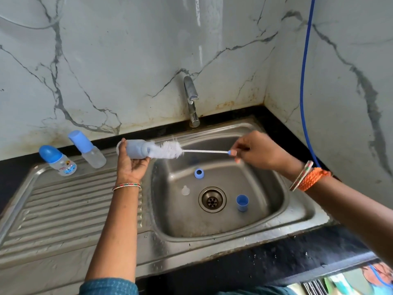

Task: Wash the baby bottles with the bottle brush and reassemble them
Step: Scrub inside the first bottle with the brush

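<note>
We see the left hand (133, 165) curled around an open baby bottle (137, 151), holding it on its side above the left edge of the sink (297, 211) basin, its mouth turned toward the right. The right hand (258, 152) pinches the blue end of the bottle brush (170, 150) handle between fingertips and thumb, well apart from the left hand. The white bristle head sits at the bottle's mouth, partly inside it, with most of the bristles showing outside; the thin white handle runs across to the right hand above the basin. Bangles circle both wrists, and an orange band (312, 178) wraps the right one.

Below the hands, three loose parts lie in the basin: a blue collar ring (199, 173) toward the back, a clear nipple (185, 190) just left of the drain (212, 200), and a blue cap (242, 202) standing to the drain's right.

On the ribbed draining board to the left stand two assembled bottles: a short bottle (58, 160) with a rounded blue cap and printed pictures, and beside it a tall bottle (88, 150) with a cylindrical blue cap, near the wall. The tap (191, 99) rises behind the basin against the marble wall, and we see no water coming from it. A blue hose (305, 81) hangs down the right wall.
</note>
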The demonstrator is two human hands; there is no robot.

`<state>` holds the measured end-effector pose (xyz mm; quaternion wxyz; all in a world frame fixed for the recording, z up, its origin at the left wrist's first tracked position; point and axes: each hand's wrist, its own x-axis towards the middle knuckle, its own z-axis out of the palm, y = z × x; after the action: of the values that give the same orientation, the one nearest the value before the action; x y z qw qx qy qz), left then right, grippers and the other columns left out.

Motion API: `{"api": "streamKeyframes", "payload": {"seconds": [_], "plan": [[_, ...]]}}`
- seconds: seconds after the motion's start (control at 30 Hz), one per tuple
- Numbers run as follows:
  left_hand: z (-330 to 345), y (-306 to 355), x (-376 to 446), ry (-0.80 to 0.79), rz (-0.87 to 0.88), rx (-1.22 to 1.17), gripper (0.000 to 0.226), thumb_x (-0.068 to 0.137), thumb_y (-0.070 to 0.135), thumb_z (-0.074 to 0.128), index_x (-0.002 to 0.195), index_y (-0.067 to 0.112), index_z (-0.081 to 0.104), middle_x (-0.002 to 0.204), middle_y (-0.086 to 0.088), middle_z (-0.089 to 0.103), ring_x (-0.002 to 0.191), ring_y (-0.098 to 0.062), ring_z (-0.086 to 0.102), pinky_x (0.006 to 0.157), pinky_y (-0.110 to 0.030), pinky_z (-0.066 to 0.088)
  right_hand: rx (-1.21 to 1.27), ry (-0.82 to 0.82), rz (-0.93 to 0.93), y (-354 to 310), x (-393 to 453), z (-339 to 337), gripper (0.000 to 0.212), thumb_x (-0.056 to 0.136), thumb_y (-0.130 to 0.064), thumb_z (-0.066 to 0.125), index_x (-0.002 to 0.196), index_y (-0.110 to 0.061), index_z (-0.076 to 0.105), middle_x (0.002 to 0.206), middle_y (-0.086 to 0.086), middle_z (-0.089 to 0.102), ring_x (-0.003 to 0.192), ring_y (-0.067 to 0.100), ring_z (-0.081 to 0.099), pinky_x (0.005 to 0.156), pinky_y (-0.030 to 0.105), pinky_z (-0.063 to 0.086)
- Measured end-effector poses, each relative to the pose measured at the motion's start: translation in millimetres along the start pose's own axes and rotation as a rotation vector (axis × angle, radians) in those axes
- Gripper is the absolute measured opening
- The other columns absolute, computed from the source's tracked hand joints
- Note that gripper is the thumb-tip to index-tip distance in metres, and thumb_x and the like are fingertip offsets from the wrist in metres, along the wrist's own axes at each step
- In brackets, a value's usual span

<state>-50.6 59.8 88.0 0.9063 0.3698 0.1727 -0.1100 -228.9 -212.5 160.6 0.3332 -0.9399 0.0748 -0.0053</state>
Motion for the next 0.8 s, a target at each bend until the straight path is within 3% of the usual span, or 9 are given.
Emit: {"api": "streamKeyframes", "payload": {"seconds": [0.13, 0.2, 0.3, 0.33, 0.47, 0.6, 0.7, 0.77, 0.8], "plan": [[2, -3, -3, 0.002, 0.006, 0.009, 0.043, 0.087, 0.035, 0.062, 0.122, 0.012, 0.050, 0.100, -0.011, 0.058, 0.093, -0.023, 0.060, 0.088, -0.040, 0.051, -0.512, 0.560, -0.342, 0, -2, 12, 0.013, 0.076, -0.005, 0.066, 0.083, -0.016, 0.065, 0.081, 0.000, 0.066, 0.078, 0.026, 0.061, 0.067, 0.033, 0.043], [3, -3, -5, -0.013, 0.008, -0.001, 0.037, 0.088, 0.037, 0.061, 0.111, 0.010, 0.052, 0.099, -0.011, 0.059, 0.092, -0.022, 0.061, 0.082, -0.039, 0.054, -0.333, 0.368, -0.195, -4, -1, 6, 0.005, 0.082, -0.013, 0.065, 0.082, -0.018, 0.067, 0.075, -0.003, 0.065, 0.069, 0.020, 0.059, 0.060, 0.028, 0.043], [-2, -4, -4, -0.073, 0.037, -0.010, 0.036, 0.091, 0.038, 0.057, 0.108, 0.006, 0.051, 0.099, -0.012, 0.058, 0.092, -0.022, 0.061, 0.073, -0.036, 0.059, 0.266, -0.247, 0.156, -8, -3, -4, 0.021, 0.094, -0.020, 0.057, 0.080, -0.010, 0.070, 0.060, 0.000, 0.057, 0.042, 0.007, 0.042, 0.043, 0.019, 0.031], [-4, -4, -3, -0.095, 0.046, -0.024, 0.040, 0.091, 0.038, 0.056, 0.113, 0.005, 0.050, 0.101, -0.013, 0.058, 0.094, -0.023, 0.061, 0.072, -0.037, 0.059, 0.264, -0.256, 0.145, -7, -4, -3, 0.023, 0.095, -0.021, 0.056, 0.081, -0.011, 0.071, 0.060, -0.001, 0.057, 0.041, 0.005, 0.042, 0.045, 0.019, 0.033], [-10, 1, 3, -0.069, 0.009, -0.015, 0.054, 0.087, 0.049, 0.057, 0.120, 0.008, 0.045, 0.111, -0.017, 0.053, 0.103, -0.031, 0.057, 0.090, -0.050, 0.051, -0.468, 0.316, -0.269, -1, -14, 11, 0.010, 0.086, -0.015, 0.065, 0.093, -0.019, 0.071, 0.085, -0.003, 0.070, 0.076, 0.019, 0.064, 0.062, 0.030, 0.047], [-11, 2, 7, 0.044, -0.003, 0.018, 0.046, 0.084, 0.041, 0.064, 0.115, 0.011, 0.048, 0.096, -0.010, 0.059, 0.088, -0.023, 0.061, 0.066, -0.040, 0.058, -0.697, 0.581, -0.551, 2, -14, 26, 0.032, 0.069, 0.003, 0.062, 0.095, -0.012, 0.073, 0.084, 0.003, 0.069, 0.072, 0.029, 0.063, 0.059, 0.032, 0.047], [-15, -3, 8, 0.068, 0.019, -0.005, 0.038, 0.086, 0.037, 0.061, 0.111, 0.011, 0.048, 0.089, -0.008, 0.058, 0.082, -0.021, 0.060, 0.065, -0.035, 0.058, -0.213, 0.152, -0.084, -16, -11, 18, 0.013, 0.087, -0.012, 0.061, 0.088, -0.015, 0.073, 0.074, 0.000, 0.067, 0.061, 0.016, 0.059, 0.051, 0.023, 0.041], [-18, -3, 8, 0.031, 0.049, -0.033, 0.037, 0.086, 0.039, 0.059, 0.109, 0.012, 0.049, 0.089, -0.009, 0.057, 0.083, -0.021, 0.060, 0.066, -0.036, 0.057, 0.396, -0.289, 0.207, -16, -7, 11, 0.021, 0.094, -0.017, 0.056, 0.085, -0.008, 0.072, 0.064, 0.003, 0.060, 0.042, 0.008, 0.041, 0.037, 0.018, 0.030], [-20, -2, 8, 0.019, 0.061, -0.042, 0.036, 0.086, 0.040, 0.059, 0.107, 0.012, 0.049, 0.088, -0.009, 0.057, 0.084, -0.022, 0.060, 0.068, -0.037, 0.057, 0.517, -0.342, 0.226, -12, -6, 11, 0.023, 0.095, -0.017, 0.055, 0.085, -0.006, 0.072, 0.064, 0.004, 0.059, 0.040, 0.006, 0.037, 0.035, 0.017, 0.028]]}}
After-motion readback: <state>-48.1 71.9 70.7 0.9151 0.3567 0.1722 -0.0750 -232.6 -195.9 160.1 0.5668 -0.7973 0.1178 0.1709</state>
